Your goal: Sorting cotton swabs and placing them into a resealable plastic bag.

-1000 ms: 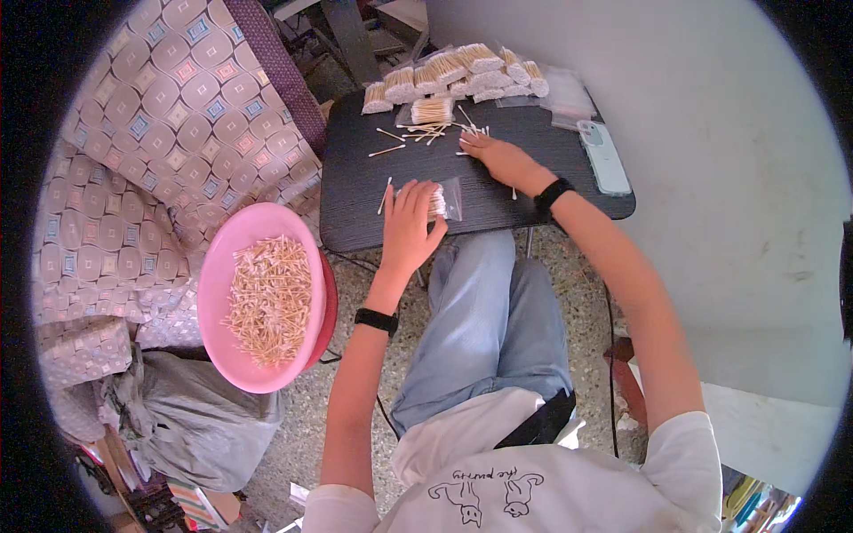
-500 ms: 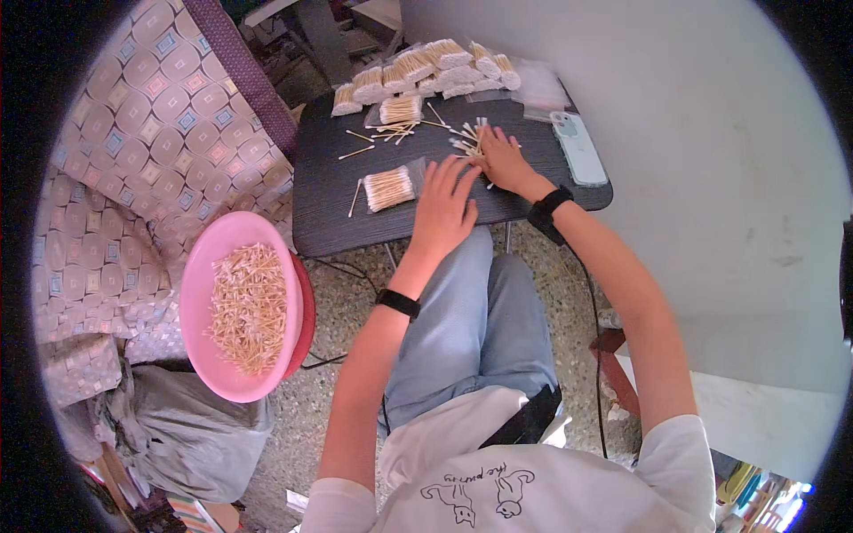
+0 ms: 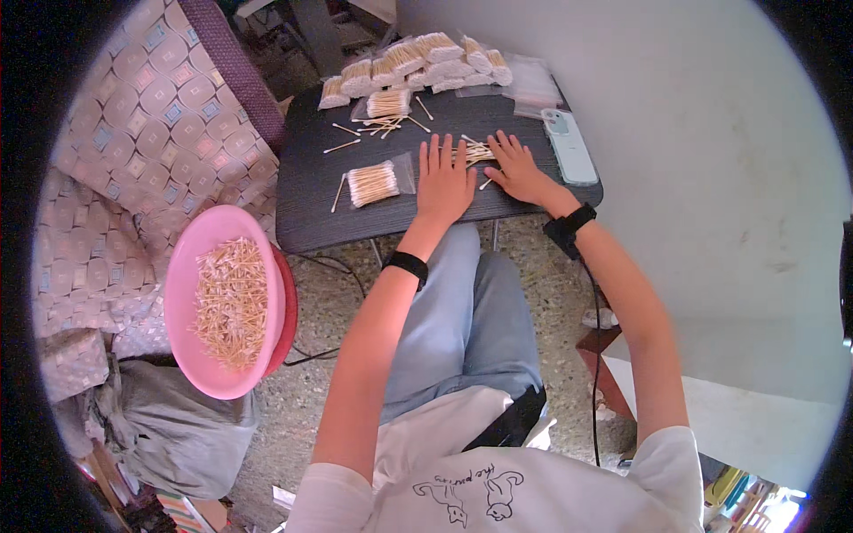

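Note:
A small bunch of loose cotton swabs (image 3: pixel 477 153) lies sideways on the dark table (image 3: pixel 311 209), between my two hands. My left hand (image 3: pixel 446 182) rests flat at its left end, fingers stretched out. At the right end is my right hand (image 3: pixel 522 173), its fingers spread and pointing away from me. One single swab (image 3: pixel 486 184) sticks out near my right thumb. Left of my left hand lies a clear bag of cotton swabs (image 3: pixel 373 184), with a lone swab (image 3: pixel 338 193) beside it. My palms hide part of the bunch's ends.
Filled swab bags (image 3: pixel 404 62) are piled at the table's far edge, with flat clear bags (image 3: pixel 536 84) beside them. A phone (image 3: pixel 571 147) lies at the right. Scattered swabs (image 3: pixel 382 123) lie near another bag (image 3: pixel 388 103). A pink basin (image 3: pixel 182 329) of swabs stands left.
My right hand has moved off the top of the swabs to their right end. My left hand has straightened and come against their left side. The swabs now lie sideways, more evenly gathered.

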The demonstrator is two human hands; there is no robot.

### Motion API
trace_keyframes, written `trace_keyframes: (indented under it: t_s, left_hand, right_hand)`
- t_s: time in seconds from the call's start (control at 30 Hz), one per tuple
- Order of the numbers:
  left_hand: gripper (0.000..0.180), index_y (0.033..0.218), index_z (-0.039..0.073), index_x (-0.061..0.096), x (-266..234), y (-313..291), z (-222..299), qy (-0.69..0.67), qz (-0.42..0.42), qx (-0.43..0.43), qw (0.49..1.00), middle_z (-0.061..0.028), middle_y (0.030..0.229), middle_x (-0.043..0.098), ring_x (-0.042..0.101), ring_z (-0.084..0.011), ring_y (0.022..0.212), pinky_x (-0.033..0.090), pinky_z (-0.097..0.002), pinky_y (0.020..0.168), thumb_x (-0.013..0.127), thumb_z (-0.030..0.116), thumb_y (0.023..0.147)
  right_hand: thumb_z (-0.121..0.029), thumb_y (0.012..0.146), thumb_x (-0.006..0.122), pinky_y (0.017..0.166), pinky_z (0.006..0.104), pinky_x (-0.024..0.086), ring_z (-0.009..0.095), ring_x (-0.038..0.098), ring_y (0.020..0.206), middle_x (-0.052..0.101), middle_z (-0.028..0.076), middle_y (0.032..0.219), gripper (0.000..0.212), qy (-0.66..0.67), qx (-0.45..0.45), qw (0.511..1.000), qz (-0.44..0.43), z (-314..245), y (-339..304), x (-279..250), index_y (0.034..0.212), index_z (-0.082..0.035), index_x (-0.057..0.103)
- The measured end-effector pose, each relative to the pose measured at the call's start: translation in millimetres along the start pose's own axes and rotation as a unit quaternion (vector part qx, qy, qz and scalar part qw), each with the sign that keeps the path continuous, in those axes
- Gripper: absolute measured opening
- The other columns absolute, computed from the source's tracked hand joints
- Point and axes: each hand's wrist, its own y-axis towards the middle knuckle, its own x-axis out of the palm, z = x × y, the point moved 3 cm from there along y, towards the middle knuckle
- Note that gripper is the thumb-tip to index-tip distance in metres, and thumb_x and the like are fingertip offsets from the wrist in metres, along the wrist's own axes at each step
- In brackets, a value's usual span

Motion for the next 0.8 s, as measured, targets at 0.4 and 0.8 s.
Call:
trace_keyframes:
  t_s: [0.4, 0.8]
  left_hand:
    - [0.049, 0.129, -0.001, 0.037, -8.7, 2.6, 1.6, -0.134, 0.044, 0.024, 0.990, -0.0186, 0.131, 0.041, 0.039, -0.0349, 0.121, 0.033, -0.0403, 0.101, 0.049, 0.023, 0.088]
    - [0.023, 0.103, 0.002, 0.058, -9.0, 4.5, -8.7, -0.234, 0.018, -0.008, 0.972, -0.0147, 0.096, 0.054, 0.050, -0.0323, 0.090, 0.041, -0.0407, 0.081, 0.056, 0.011, 0.083]
  right_hand:
    - [-0.010, 0.088, 0.048, 0.099, 0.0419, 0.035, 0.032, 0.047, 0.115, 0.054, 0.015, 0.120, 0.030, 0.210, -0.104, 0.960, 0.152, -2.7, -1.8, 8.4, 0.117, -0.004, 0.053]
    - [-0.014, 0.081, 0.060, 0.088, 0.0376, 0.041, 0.029, 0.052, 0.102, 0.059, 0.012, 0.104, 0.023, 0.215, -0.100, 0.953, 0.188, -15.3, -5.3, -5.6, 0.102, -0.005, 0.062]
